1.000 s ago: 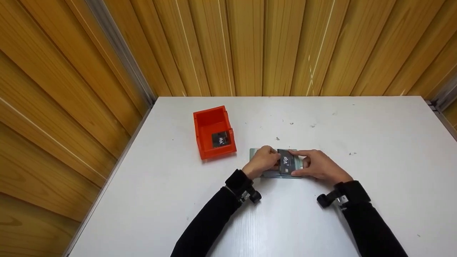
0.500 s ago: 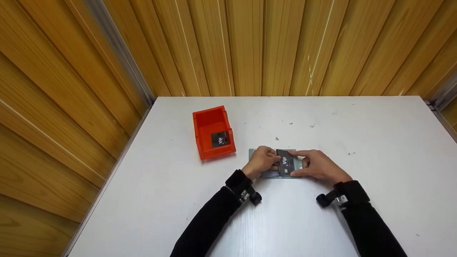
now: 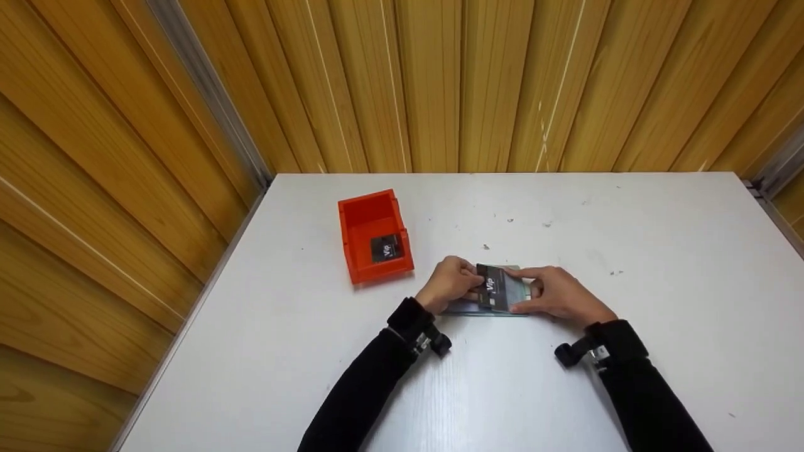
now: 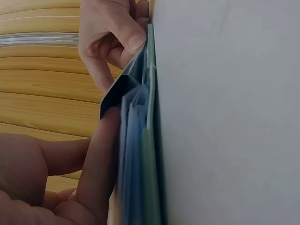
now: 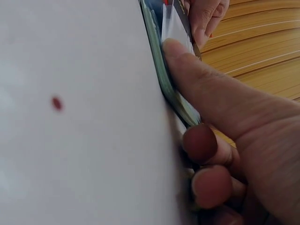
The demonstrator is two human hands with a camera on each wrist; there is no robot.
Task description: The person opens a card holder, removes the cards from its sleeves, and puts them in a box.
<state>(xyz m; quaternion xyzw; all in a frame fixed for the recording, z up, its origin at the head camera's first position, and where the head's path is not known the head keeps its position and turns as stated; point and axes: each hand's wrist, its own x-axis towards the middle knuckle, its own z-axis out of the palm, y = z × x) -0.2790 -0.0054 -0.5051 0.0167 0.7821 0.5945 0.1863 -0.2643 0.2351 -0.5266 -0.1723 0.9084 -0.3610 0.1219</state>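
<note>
A pale green card holder [image 3: 517, 290] with clear sleeve pages lies open on the table. Between thumb and fingers, my left hand [image 3: 449, 284] pinches the left edge of a black "Vip" card [image 3: 492, 290], which tilts up over the pages. In the left wrist view the card [image 4: 115, 91] stands slanted off the stacked sleeves [image 4: 133, 117]. My right hand [image 3: 559, 292] grips the right side of the holder, thumb at the near edge and index finger at the far edge; its thumb presses along the green cover [image 5: 161, 70] in the right wrist view. The left hand covers the holder's left part.
A red-orange bin [image 3: 381, 276] stands to the left, beyond the left hand, with another black "Vip" card [image 3: 385, 248] inside. The white table [image 3: 628, 251] ends at wood-patterned panels [image 3: 440, 88] at the back and left.
The left hand has moved slightly left, and the black card has shifted left and tilted with it, showing more of the sleeve beneath. The right hand stays in about the same place.
</note>
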